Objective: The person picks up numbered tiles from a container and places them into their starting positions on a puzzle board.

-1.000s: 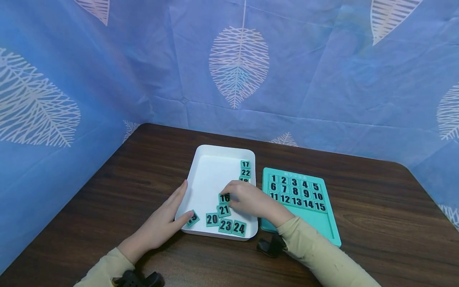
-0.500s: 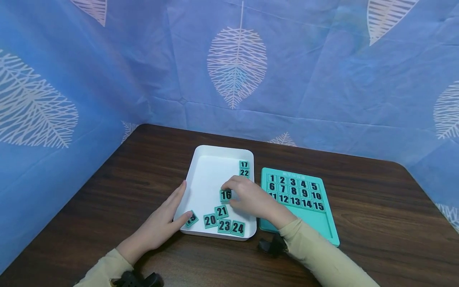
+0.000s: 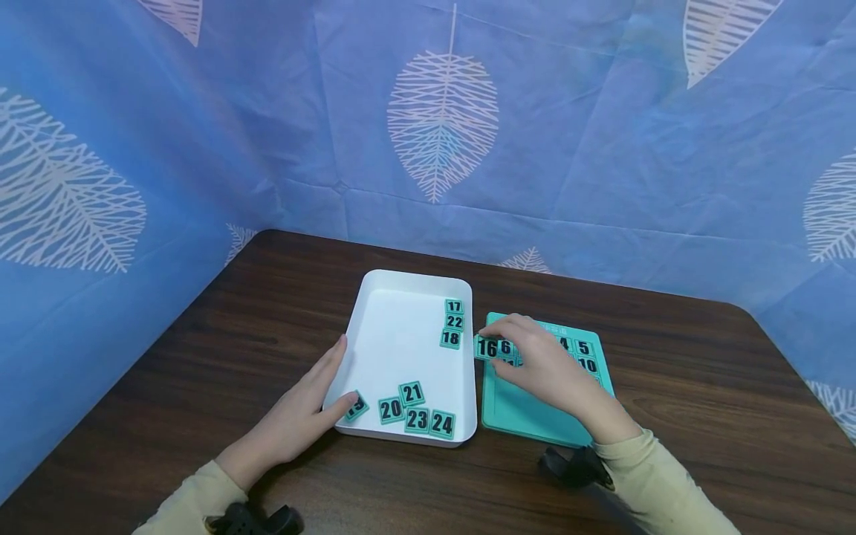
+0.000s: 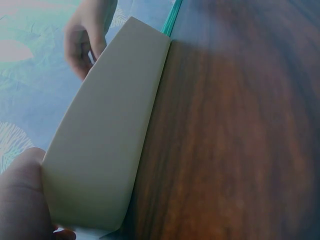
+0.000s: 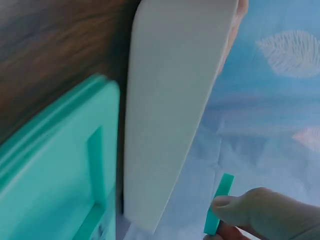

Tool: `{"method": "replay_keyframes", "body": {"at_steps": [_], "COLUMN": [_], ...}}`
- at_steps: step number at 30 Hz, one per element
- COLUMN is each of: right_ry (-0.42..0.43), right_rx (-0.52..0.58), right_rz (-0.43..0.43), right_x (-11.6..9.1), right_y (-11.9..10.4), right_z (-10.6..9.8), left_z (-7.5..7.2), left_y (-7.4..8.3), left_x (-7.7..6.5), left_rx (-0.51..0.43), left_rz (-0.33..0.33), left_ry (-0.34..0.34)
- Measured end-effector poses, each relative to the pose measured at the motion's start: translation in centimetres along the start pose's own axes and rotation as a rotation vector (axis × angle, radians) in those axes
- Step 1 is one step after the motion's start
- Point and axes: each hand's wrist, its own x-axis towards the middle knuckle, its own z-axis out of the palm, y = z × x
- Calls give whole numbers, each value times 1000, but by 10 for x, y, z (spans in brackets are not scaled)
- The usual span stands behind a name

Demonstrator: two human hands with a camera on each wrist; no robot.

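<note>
My right hand (image 3: 545, 365) pinches the green number tile 16 (image 3: 487, 348) between thumb and fingers, over the left edge of the green number board (image 3: 528, 414). In the right wrist view the tile (image 5: 224, 186) shows edge-on, with the thumb against it. My left hand (image 3: 297, 412) holds the white tray (image 3: 394, 334) at its left side, thumb over the rim and fingers along the outer wall. Below that thumb lies tile 19 (image 3: 362, 406), partly covered. Tiles 20 (image 3: 390, 409), 21 (image 3: 411, 393), 23 (image 3: 417, 420) and 24 (image 3: 442, 424) lie at the tray's near end.
Tiles 17 (image 3: 454, 306), 22 (image 3: 454, 322) and 18 (image 3: 450, 339) line the tray's right side. Rows of numbered tiles fill the board's upper part, half hidden by my right hand; its lower part is bare. Both stand on a dark wooden table (image 3: 702, 386) before a blue leaf-patterned cloth (image 3: 575, 148).
My right hand has lifted tile 16 out of the tray and carried it right, to the board's left edge. Tile 18 is uncovered now. My left hand stays at the tray.
</note>
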Motion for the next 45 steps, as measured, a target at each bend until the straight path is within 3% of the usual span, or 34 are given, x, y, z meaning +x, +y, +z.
{"method": "replay_keyframes", "body": {"at_steps": [4,11,16,32,45], "right_ry": [-21,-186,-238,-241,-247], "right_rx": [-11,23,49,6,8], "right_rz": [36,114,111,83,113], "right_x": [-9,-17,-21,-21,-19], "right_y": [12,27,29,32,29], "right_z": [-4,-1,0,10,13], "left_z": [0,0,1,1,1], "left_y": [0,-1,-1,-1,-1], "left_x": [1,0,0,0,-1], "left_rx": [3,-3,-4,-7,2], "left_rz": [8,16,27,16,19], "left_ry": [2,0,7,4,14]}}
